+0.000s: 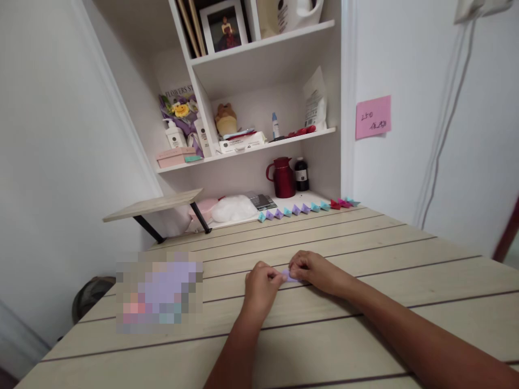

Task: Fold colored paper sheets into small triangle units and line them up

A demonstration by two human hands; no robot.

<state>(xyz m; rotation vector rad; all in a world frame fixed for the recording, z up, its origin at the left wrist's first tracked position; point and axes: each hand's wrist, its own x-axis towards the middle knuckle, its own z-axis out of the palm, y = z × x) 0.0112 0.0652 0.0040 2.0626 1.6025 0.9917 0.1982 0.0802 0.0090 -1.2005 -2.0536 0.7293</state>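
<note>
Left hand (261, 283): thumb and fingers closed on the left end of the purple paper (289, 277). Right hand (312, 271): fingertips pinched together on its right end. The paper lies at mid-table, between the hands, on the slatted table (324, 335). Far right, the pink wall note (373, 117) reads "250", followed by handwriting not legible here. Far left, the bouquet wrap (178, 93) reads "FLOWERS ST". Print on the white carton (243, 142) is too small to read.
</note>
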